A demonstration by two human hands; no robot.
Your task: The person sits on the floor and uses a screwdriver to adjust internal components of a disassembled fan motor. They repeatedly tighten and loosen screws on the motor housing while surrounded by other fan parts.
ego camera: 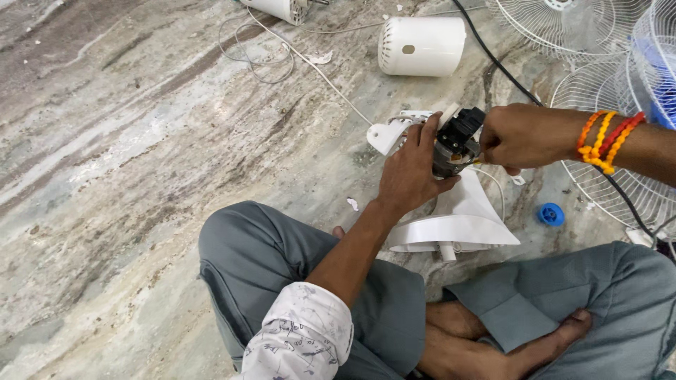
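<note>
1. hands meet over a small fan motor (454, 144), a dark block with a metal body, held above the marble floor (141, 176) at about two o'clock from the person's crossed legs.
2. left hand (412, 172) is wrapped round the motor from its nine o'clock side, fingers curled against the casing, likely to steady it while the other hand works.
3. right hand (521, 135) comes in from three o'clock, closed tight at the motor's black end; what its fingertips pinch is hidden, so i cannot tell whether it grips a part or a small tool.
4. orange and red thread bands (609, 137) circle the right wrist.
5. white plastic housing (461, 218), cone-shaped, sits just under the motor at six o'clock, resting by the knees, and seems to serve as a cradle for it.
6. white cylindrical cover (421, 46) lies on its side at twelve o'clock, well apart.
7. wire fan guards (612, 91) lie stacked at two o'clock, out of the way.
8. blue cap (550, 214) lies on the floor at four o'clock of the motor, near the guards.
</note>
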